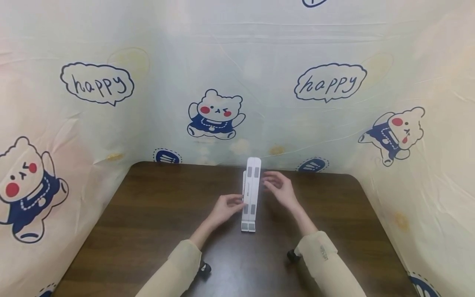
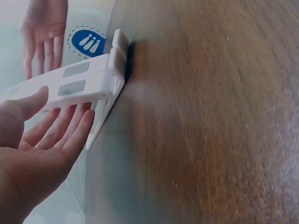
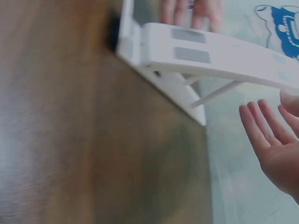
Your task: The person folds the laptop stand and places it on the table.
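A white folding laptop stand (image 1: 251, 194) with grey pads stands raised on the table, its pad side facing me. My left hand (image 1: 225, 209) holds its left edge low down; in the left wrist view, the thumb lies over the padded face and the fingers (image 2: 77, 128) reach behind the arm. On the other side, my right hand (image 1: 282, 189) is beside the upper end with fingers spread loosely. The right wrist view shows that thumb close to the stand's edge and the fingers (image 3: 261, 126) apart from it. Thin support struts (image 3: 217, 93) run from arm to base.
The brown wooden table (image 1: 156, 231) extends around the stand. A pale curtain (image 1: 267, 53) printed with bears and the word "happy" encloses its back and sides. Dark straps or devices (image 1: 204, 269) sit at both wrists, below the pale sleeves.
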A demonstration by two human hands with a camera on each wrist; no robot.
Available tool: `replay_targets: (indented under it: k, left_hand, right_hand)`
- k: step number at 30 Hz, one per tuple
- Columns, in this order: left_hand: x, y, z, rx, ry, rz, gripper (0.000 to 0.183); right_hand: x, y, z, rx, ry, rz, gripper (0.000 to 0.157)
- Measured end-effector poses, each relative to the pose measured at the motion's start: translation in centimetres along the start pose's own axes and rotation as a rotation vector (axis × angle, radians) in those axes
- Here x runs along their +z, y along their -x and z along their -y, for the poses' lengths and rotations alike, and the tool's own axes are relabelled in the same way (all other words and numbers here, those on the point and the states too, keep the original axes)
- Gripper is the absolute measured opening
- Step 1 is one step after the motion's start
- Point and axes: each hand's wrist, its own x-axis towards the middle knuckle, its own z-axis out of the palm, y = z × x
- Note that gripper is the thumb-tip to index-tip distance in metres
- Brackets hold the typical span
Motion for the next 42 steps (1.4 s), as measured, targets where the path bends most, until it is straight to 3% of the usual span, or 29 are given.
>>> replay_targets:
  k: [6, 10, 21, 26, 42]
  left_hand:
    - [-0.8, 0.4, 0.4, -0.108, 0.116, 0.062, 0.046]
    - [-0.7, 0.4, 1.2, -0.144, 0.131, 0.080, 0.047]
    - [0.2, 0.4, 2.0, -0.112, 0.104, 0.135, 0.049]
    - [0.3, 0.4, 2.0, -0.086, 0.064, 0.132, 0.049]
    - [0.1, 0.3, 2.3, -0.075, 0.090, 0.137, 0.049]
  right_hand:
    - [-0.5, -1.7, 1.7, 0.112, -0.200, -0.001, 0.050]
    - [-0.5, -2.5, 2.1, 0.190, -0.243, 0.003, 0.053]
    - [-0.1, -3.8, 2.3, 0.257, -0.171, 0.027, 0.046]
    - [0.1, -4.0, 2.0, 0.249, -0.131, 0.017, 0.046]
    - [0.1, -4.1, 1.8, 0.249, -0.114, -0.018, 0.045]
